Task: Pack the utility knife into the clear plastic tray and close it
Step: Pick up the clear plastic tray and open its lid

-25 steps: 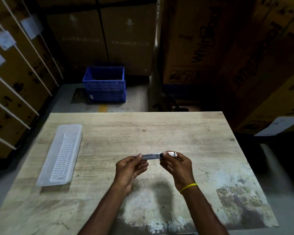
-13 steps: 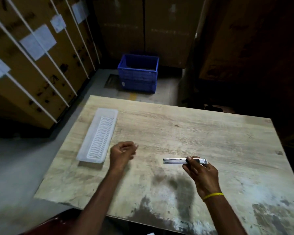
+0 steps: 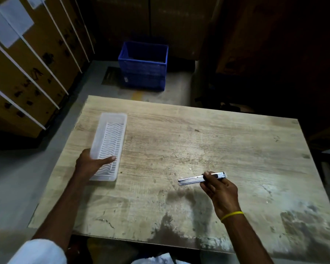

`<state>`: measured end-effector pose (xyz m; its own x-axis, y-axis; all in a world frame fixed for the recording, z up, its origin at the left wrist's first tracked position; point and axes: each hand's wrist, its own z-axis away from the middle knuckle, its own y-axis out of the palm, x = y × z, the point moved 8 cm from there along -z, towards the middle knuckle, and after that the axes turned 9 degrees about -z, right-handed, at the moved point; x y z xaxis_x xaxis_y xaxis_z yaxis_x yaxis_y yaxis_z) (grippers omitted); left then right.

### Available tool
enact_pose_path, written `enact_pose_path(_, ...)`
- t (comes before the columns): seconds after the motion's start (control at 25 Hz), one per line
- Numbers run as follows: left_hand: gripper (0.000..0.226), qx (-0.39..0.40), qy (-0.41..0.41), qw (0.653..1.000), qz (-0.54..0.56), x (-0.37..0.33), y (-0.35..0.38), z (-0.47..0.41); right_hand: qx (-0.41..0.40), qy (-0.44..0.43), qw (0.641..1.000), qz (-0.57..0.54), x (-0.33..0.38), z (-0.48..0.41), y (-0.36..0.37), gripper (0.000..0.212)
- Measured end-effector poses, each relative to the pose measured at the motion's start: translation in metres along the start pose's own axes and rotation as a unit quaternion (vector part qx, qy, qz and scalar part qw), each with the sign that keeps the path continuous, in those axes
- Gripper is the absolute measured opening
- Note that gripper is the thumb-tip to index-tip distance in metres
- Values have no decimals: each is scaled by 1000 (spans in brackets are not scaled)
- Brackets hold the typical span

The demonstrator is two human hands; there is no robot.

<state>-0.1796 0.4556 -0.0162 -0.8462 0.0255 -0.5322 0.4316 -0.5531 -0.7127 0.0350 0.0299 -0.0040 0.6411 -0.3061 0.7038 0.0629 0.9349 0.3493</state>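
A long clear plastic tray [image 3: 111, 138] with a wavy ribbed pattern lies at the left side of the wooden table [image 3: 198, 149]. My left hand [image 3: 90, 164] grips its near end, thumb across the top and fingers at its left edge. The utility knife [image 3: 193, 179], a slim silver bar, is held level just above the table at the centre right. My right hand [image 3: 219, 191] pinches its right end between thumb and fingers. A yellow band circles that wrist.
A blue plastic crate [image 3: 144, 65] stands on the floor beyond the table's far edge. Strapped cardboard boxes [image 3: 27, 60] line the left wall, and dark cartons rise at the back and right. The table's near edge is worn and stained.
My left hand let go of the knife, moved left and took hold of the tray's near end. My right hand kept the knife, now alone. The view swung left.
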Motion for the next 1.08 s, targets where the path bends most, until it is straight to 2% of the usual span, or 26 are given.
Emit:
enact_pose_path(0.08,86,18,12,1000,2,-4,9,2,-10,-6,1000,-4,0,-1,-1,16)
enact_pose_path(0.16,87,38,27,999,9,-13,24,9,-16,-9,1000,-1,0,-2,-2,8)
enact_pose_path(0.36,73,94,90,991,32,-49,90,51,-30,-13,999,-1,6,-2,-13,4)
enact_pose_path(0.48,70,123,100,986,49,-65,130,73,-42,-18,999,6,14,-2,-28,3)
enact_pose_path(0.68,48,185,99,975,75,-88,181,108,-33,-15,999,19,29,-4,-58,3)
enact_pose_path(0.8,48,251,65,954,147,-95,201,132,-23,-19,999,33,37,-7,-75,2)
enact_pose_path(0.92,66,275,17,926,256,-92,207,153,-13,-38,995,88,44,-12,-87,5)
enact_pose_path(1.0,75,308,-10,890,335,-88,213,166,-13,-49,986,157,47,-21,-93,7)
enact_pose_path(1.08,83,366,-19,855,366,-85,220,179,-20,-62,970,233,49,-34,-99,12)
